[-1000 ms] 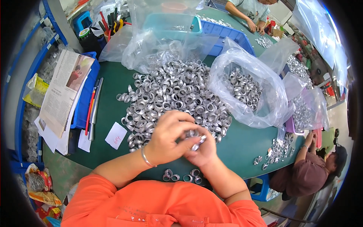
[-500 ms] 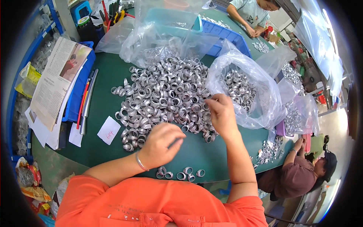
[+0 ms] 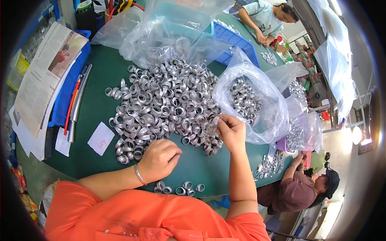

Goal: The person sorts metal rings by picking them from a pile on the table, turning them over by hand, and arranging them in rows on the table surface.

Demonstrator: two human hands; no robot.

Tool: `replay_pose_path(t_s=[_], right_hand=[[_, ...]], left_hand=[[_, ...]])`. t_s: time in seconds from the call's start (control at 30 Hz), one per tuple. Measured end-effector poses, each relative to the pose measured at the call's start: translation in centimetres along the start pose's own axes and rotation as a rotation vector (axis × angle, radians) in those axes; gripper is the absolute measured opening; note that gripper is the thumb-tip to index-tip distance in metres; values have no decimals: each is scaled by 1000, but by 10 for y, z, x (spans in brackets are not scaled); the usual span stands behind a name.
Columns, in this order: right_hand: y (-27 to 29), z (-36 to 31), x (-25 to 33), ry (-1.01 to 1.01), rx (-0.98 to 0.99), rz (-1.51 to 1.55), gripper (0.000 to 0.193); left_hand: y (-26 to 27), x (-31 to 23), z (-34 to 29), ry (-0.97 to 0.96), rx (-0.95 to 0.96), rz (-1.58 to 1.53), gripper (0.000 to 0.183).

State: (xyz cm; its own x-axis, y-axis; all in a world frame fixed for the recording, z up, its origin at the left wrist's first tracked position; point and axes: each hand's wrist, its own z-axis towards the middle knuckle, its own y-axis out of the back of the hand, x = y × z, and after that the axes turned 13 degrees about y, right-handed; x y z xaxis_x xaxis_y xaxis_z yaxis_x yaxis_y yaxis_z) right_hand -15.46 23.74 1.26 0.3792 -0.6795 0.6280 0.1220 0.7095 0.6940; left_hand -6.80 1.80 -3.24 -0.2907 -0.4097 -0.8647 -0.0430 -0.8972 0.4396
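A large heap of silver metal rings (image 3: 161,100) lies on the green tabletop in front of me. At the heap's right edge my right hand (image 3: 233,131) pinches a metal ring (image 3: 215,122) between thumb and fingertips. My left hand (image 3: 157,160), with a bangle on its wrist, hovers at the near side of the heap with curled fingers. Whatever its fingers may hold is hidden. Several separate rings (image 3: 187,185) stand near the table's front edge, close to my body. Beyond my right hand, an open clear plastic bag (image 3: 274,120) contains more rings.
A white paper slip (image 3: 100,138) lies left of the heap, near pens (image 3: 72,103) and a blue tray (image 3: 64,105) bearing papers. Plastic sheeting and a blue bin (image 3: 237,41) stand behind. Two people work nearby, one at the far side (image 3: 263,20), another at the right (image 3: 299,190).
The whole view has shifted somewhat leftward. My right hand has closed in a pinch on a ring at the heap's edge. My left hand has drawn slightly toward me, its fingers more curled.
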Motion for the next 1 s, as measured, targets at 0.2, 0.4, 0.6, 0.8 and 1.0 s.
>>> replay_pose_path(t_s=[0.2,0.4,0.6,0.8,1.0], right_hand=[[10,-1,12,-581,99,961,14],[11,-14,1,-173,-66,1509,34],[-6,-15,1,306,77,-183,21],[-3,-25,-9,-67,-3,106,14],[5,-22,6,-417,56,684,8]], left_hand=[[0,-1,0,26,-22,8,10],[-3,-1,2,16,-16,13,10],[-3,-1,1,21,-23,25,10],[-3,-1,2,20,-16,6,10],[-3,0,2,19,-18,11,11]])
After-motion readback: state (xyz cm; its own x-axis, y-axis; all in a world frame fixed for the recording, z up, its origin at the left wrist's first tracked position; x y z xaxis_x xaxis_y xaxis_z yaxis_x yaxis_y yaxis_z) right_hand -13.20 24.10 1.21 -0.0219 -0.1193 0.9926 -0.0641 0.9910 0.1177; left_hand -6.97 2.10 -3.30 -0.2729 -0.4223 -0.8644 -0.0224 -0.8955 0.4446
